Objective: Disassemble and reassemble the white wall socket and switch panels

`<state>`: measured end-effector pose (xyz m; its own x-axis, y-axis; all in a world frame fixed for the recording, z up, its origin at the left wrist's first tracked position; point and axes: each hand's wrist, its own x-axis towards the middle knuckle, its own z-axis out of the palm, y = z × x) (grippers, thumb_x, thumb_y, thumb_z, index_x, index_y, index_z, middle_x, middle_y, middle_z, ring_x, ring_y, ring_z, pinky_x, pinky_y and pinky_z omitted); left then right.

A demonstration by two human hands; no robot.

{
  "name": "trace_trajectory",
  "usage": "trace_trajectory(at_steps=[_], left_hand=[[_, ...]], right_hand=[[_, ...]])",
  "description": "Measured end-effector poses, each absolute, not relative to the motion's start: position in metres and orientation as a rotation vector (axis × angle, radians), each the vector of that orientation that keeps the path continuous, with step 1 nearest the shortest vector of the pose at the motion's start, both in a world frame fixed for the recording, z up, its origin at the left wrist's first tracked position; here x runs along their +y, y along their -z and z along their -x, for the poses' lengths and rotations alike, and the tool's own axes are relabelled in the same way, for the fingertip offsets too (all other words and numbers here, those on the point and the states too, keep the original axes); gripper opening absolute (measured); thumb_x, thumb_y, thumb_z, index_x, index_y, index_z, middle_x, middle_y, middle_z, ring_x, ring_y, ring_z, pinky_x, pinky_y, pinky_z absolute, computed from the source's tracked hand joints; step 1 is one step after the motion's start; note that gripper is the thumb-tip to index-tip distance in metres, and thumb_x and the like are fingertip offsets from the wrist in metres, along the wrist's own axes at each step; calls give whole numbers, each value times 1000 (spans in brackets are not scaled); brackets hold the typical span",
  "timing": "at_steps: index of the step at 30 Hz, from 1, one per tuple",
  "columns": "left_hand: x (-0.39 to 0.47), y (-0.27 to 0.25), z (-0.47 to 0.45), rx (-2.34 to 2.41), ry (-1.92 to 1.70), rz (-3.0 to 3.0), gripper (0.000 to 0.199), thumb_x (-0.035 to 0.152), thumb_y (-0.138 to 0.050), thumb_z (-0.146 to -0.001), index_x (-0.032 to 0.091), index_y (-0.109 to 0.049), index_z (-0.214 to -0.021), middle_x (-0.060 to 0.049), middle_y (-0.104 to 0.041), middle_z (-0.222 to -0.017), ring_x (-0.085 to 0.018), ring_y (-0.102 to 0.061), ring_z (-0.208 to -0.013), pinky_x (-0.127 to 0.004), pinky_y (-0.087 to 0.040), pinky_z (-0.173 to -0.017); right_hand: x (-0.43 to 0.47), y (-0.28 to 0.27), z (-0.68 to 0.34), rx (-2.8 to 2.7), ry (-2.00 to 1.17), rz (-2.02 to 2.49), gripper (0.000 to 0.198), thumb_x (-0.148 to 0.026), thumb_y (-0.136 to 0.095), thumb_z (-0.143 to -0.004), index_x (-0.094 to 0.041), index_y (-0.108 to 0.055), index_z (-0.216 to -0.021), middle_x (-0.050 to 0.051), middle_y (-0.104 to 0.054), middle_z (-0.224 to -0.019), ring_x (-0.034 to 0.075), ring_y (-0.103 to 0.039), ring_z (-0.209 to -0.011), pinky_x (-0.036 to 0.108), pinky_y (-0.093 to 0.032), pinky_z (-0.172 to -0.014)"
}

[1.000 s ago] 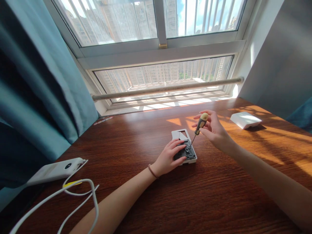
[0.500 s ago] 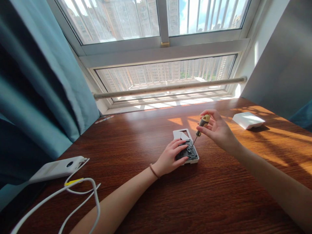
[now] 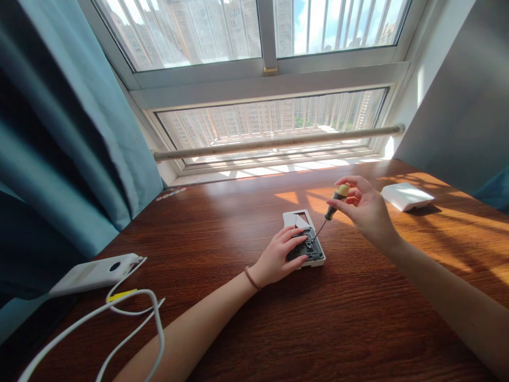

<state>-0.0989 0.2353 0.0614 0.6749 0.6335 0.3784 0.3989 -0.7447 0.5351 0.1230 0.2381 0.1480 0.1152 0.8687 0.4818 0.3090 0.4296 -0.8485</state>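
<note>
A white-edged device with a dark grey inside face [image 3: 317, 255] lies on the wooden table, its white frame [image 3: 290, 216] showing at the far end. Across its left part rests my left hand [image 3: 276, 253], fingers spread flat and holding it against the tabletop. My right hand [image 3: 368, 212] pinches a screwdriver [image 3: 331, 211] with a yellow and dark grey handle. The tool leans to the right, its thin shaft reaching down to the device's dark inner part. Whether the tip sits in a screw is too small to tell.
At the right stands a white angular piece [image 3: 407, 196]. A white power strip [image 3: 95, 273] with a looping white cable [image 3: 157, 323] occupies the left side, near the blue curtain [image 3: 131, 175]. Behind the table [image 3: 222, 212] are a window and a horizontal rail [image 3: 278, 143].
My right hand and the screwdriver handle have shifted right, so the tool leans more; its tip stays at the same spot. The left hand and the device have not visibly moved.
</note>
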Motion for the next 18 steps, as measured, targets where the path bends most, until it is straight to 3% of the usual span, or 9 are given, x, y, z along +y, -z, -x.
trace_trajectory(at_steps=[7, 10, 13, 18], left_hand=[[235, -63, 99, 797, -819, -2474, 42, 33, -54, -82, 23, -49, -122, -9, -45, -134, -25, -32, -129, -48, -29, -106], [235, -63, 99, 797, -812, -2476, 42, 34, -54, -82, 23, -49, -122, -8, -45, -134, -25, -33, -128, -46, -29, -107], [235, -62, 100, 796, -818, -2473, 42, 34, -54, -81, 24, -49, -122, -8, -45, -134, -25, -33, -128, -47, -29, -106], [235, -62, 100, 795, -825, -2469, 42, 34, -54, -82, 24, -49, -122, -9, -45, -134, -25, -32, -129, -48, -29, -106]], right_hand=[[232, -154, -119, -1503, -786, 915, 28, -29, -63, -74, -25, -52, -100, 5, -57, -108, 22, -62, -94, 37, -54, -76], [231, -150, -115, -1438, -747, 959, 33, -30, -71, -68, -25, -48, -90, 2, -60, -90, 22, -65, -87, 35, -56, -69], [232, -147, -115, -1415, -695, 1009, 36, -31, -71, -68, -24, -48, -94, 0, -61, -76, 22, -66, -81, 36, -55, -70], [237, -148, -119, -1474, -768, 929, 34, -32, -67, -72, -25, -46, -98, 4, -64, -93, 21, -62, -88, 39, -53, -77]])
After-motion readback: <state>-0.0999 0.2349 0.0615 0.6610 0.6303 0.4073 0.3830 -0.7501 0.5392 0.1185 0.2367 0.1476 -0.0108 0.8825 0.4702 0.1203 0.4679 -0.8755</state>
